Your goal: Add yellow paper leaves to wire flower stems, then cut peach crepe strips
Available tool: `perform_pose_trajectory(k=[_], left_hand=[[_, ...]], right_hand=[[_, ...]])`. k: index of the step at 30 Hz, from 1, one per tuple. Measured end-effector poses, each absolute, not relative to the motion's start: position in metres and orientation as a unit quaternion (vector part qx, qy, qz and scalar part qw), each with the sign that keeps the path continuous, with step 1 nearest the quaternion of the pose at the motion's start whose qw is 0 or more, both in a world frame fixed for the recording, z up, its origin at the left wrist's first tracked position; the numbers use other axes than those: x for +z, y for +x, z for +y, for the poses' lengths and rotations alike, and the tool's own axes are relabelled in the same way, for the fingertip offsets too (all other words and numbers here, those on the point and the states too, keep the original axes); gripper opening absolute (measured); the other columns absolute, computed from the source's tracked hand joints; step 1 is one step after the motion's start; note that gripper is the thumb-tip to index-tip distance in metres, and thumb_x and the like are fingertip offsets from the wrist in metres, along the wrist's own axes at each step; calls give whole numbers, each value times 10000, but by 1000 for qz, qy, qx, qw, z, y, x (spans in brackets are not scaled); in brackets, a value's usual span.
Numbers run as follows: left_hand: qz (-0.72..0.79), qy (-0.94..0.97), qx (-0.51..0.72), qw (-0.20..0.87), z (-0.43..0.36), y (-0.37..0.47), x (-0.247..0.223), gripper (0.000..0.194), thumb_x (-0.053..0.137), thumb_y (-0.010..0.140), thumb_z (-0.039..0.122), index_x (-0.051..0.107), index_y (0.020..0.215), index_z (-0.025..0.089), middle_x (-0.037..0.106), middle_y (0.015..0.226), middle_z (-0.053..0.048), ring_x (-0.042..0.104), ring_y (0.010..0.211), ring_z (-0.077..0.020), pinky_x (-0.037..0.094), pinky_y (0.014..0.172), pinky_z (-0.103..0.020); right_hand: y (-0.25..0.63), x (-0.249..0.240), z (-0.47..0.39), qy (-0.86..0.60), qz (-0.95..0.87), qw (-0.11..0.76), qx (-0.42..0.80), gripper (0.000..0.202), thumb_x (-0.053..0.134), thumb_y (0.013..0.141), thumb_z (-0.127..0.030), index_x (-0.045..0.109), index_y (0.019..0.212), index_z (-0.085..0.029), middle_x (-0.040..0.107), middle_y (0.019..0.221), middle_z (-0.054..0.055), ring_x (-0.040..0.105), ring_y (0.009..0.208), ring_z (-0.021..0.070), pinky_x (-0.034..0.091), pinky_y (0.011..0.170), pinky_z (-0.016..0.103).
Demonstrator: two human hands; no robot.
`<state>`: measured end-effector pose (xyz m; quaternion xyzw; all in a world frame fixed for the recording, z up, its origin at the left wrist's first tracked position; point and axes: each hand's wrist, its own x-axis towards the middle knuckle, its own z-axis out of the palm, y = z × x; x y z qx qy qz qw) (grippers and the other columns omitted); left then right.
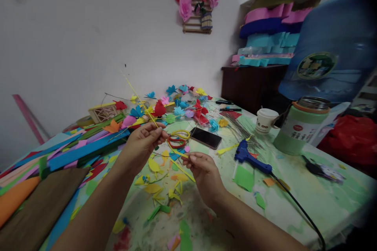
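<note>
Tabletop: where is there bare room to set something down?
Best patch: between the blue glue gun, green flask and small black object at right. A smaller one lies between the phone, right hand and green paper square. Crowded: the left side, with paper strips; the back, with paper flowers; and the middle, with yellow scraps.

Glue gun (250, 158), coloured strips (88, 151) and paper flowers (160, 108) (some wall-hung) mark this as a craft workroom.

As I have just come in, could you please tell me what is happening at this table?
A person holds a thin yellow stem in the left hand and a yellow strip in the right hand. Just beyond the hands, scissors lie beside a phone. The glue gun lies to the right, and paper flowers are spread farther back.
</note>
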<state>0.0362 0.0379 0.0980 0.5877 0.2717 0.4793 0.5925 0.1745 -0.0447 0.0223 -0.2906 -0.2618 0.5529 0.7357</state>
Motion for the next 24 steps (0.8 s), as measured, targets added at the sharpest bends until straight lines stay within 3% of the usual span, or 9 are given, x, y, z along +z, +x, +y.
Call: perform_pose_trajectory(k=[12, 24], left_hand=[[277, 593, 478, 586, 38, 37, 100, 261, 747, 665, 275, 616, 844, 137, 621, 663, -1, 540, 611, -76, 430, 578, -168], [319, 633, 479, 517, 47, 33, 92, 286, 724, 686, 345, 608, 843, 135, 639, 681, -16, 558, 596, -93, 435, 566, -189]], right_hand=[[176, 18, -44, -334, -296, 734, 511, 76, 716, 581, -211, 720, 654, -190, 651, 620, -3, 541, 656, 133, 377, 732, 277], [178, 23, -46, -408, -324, 725, 452, 103, 732, 562, -270, 697, 617, -190, 646, 603, -3, 534, 613, 137, 404, 654, 271]])
